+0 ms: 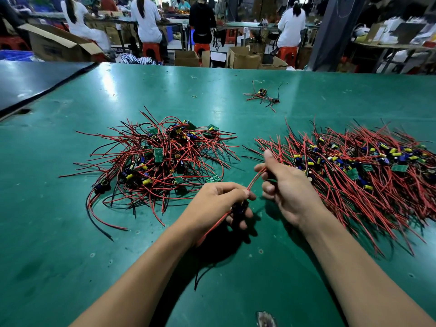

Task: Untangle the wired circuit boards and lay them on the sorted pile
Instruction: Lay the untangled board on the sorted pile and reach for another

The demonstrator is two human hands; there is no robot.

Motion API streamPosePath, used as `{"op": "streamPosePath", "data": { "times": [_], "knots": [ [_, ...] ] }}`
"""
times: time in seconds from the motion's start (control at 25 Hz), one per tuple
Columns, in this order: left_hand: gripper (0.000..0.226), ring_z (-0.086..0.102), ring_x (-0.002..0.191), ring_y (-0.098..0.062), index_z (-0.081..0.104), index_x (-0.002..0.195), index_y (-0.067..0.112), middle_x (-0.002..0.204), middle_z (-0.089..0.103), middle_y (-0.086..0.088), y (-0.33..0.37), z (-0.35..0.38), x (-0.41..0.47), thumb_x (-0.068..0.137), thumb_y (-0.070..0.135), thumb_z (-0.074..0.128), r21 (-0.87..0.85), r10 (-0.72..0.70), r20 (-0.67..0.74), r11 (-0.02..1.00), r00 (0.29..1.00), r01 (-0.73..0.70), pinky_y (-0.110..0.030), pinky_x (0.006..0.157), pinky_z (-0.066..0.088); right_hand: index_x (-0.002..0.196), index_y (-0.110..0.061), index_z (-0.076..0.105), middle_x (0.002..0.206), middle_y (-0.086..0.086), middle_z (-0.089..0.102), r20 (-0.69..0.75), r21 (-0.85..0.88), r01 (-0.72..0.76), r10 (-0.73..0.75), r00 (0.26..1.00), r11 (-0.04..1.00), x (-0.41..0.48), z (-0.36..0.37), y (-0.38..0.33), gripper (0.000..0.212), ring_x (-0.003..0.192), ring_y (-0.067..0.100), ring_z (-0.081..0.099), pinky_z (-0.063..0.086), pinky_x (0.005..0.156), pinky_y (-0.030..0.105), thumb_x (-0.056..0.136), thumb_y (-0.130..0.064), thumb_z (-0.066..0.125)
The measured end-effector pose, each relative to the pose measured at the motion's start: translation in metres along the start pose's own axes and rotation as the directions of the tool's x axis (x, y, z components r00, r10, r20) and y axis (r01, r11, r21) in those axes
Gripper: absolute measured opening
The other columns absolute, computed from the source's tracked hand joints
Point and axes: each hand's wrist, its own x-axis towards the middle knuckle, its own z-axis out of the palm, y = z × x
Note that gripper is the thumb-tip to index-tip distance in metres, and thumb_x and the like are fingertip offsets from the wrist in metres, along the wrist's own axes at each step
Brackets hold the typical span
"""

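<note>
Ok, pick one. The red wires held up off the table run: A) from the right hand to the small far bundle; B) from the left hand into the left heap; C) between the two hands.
C: the red wires stretch from the left hand, which grips a small board, up to the right hand, which pinches them.

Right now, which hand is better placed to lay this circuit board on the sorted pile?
Likely right hand: it grips the red wires beside the sorted pile; left hand holds the circuit board farther away.
</note>
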Motion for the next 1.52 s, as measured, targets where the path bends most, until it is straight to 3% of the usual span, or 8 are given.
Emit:
{"op": "streamPosePath", "data": {
  "times": [0.16, 0.48, 0.6, 0.92, 1.12, 1.2, 1.32, 1.52],
  "knots": [
    [0.023, 0.057, 0.044, -0.021, 0.072, 0.075, 0.011, 0.061, 0.065, -0.012, 0.001, -0.004, 0.0, 0.092, 0.012, 0.056, -0.021, -0.015, -0.014, 1.0, 1.0, 0.015, -0.025, 0.047, 0.037, 0.089, -0.008, 0.077, 0.059, -0.001, 0.06, 0.232, -0.282, 0.081, -0.014, 0.973, 0.956, -0.006, -0.001, 0.003, 0.029, 0.043, 0.007, 0.045, 0.036, 0.04, 0.016, 0.089, -0.036, 0.072],
    [0.024, 0.054, 0.047, -0.019, 0.071, 0.075, 0.011, 0.06, 0.063, -0.011, 0.006, -0.009, -0.003, 0.094, 0.014, 0.057, 0.059, -0.022, 0.175, 0.998, 0.984, 0.012, -0.024, 0.05, 0.04, 0.073, -0.009, 0.071, 0.052, -0.005, 0.044, 0.021, -0.14, 0.153, -0.152, 0.988, 0.978, 0.006, -0.014, -0.003, 0.03, 0.038, 0.006, 0.033, 0.027, 0.038, 0.017, 0.086, -0.036, 0.071],
    [0.023, 0.053, 0.048, -0.019, 0.072, 0.075, 0.012, 0.061, 0.064, -0.011, 0.006, -0.01, -0.005, 0.093, 0.014, 0.058, 0.086, -0.033, 0.218, 0.996, 0.975, 0.015, -0.025, 0.051, 0.041, 0.067, -0.011, 0.058, 0.045, -0.005, 0.034, -0.023, 0.01, 0.027, -0.027, 0.999, 1.0, 0.008, -0.008, -0.004, 0.04, 0.031, 0.006, 0.025, 0.021, 0.035, 0.016, 0.1, -0.035, 0.058],
    [0.017, 0.056, 0.051, -0.019, 0.077, 0.082, 0.014, 0.067, 0.068, -0.011, 0.001, -0.011, -0.003, 0.091, 0.02, 0.064, 0.09, -0.047, 0.243, 0.996, 0.969, 0.025, -0.026, 0.055, 0.044, 0.06, -0.011, 0.053, 0.042, -0.009, 0.025, 0.255, 0.356, -0.407, 0.331, 0.908, 0.841, 0.003, -0.018, -0.02, 0.032, 0.024, 0.003, 0.022, 0.013, 0.029, 0.015, 0.088, -0.025, 0.06],
    [0.017, 0.064, 0.052, -0.02, 0.072, 0.084, 0.011, 0.072, 0.073, -0.011, 0.005, -0.007, 0.002, 0.093, 0.02, 0.061, -0.118, -0.036, -0.056, 0.993, 0.998, 0.03, -0.021, 0.048, 0.047, 0.105, -0.006, 0.064, 0.05, -0.008, 0.025, 0.095, 0.208, -0.236, 0.22, 0.971, 0.949, 0.006, -0.012, -0.011, 0.063, 0.031, 0.001, 0.022, 0.018, 0.029, 0.015, 0.076, -0.062, 0.064],
    [0.014, 0.07, 0.063, -0.022, 0.065, 0.091, 0.01, 0.082, 0.075, -0.013, 0.01, -0.011, 0.004, 0.096, 0.02, 0.057, -0.276, -0.021, -0.167, 0.961, 0.986, -0.027, -0.027, 0.057, 0.051, 0.103, -0.01, 0.069, 0.052, -0.007, 0.035, 0.057, -0.03, -0.045, 0.047, 0.997, 0.999, 0.003, -0.01, -0.005, 0.046, 0.035, 0.003, 0.029, 0.023, 0.035, 0.018, 0.089, -0.054, 0.063],
    [0.007, 0.072, 0.079, -0.02, 0.055, 0.093, 0.019, 0.097, 0.075, -0.013, 0.016, -0.017, 0.005, 0.098, 0.023, 0.052, -0.432, 0.021, -0.273, 0.891, 0.962, -0.142, -0.029, 0.063, 0.053, 0.089, -0.018, 0.073, 0.052, -0.012, 0.051, 0.26, -0.57, 0.347, -0.236, 0.936, 0.745, -0.009, 0.002, 0.008, 0.016, 0.045, 0.0, 0.041, 0.032, 0.047, 0.015, 0.087, -0.033, 0.076],
    [0.008, 0.07, 0.066, -0.017, 0.051, 0.093, 0.02, 0.096, 0.076, -0.009, 0.019, -0.014, 0.004, 0.097, 0.023, 0.055, -0.566, 0.005, -0.283, 0.806, 0.959, -0.171, -0.033, 0.054, 0.058, 0.078, -0.022, 0.062, 0.054, -0.01, 0.05, 0.387, -0.507, 0.571, -0.421, 0.82, 0.646, -0.027, 0.027, 0.022, 0.033, 0.049, 0.002, 0.039, 0.034, 0.048, 0.019, 0.077, -0.05, 0.079]
  ]
}}
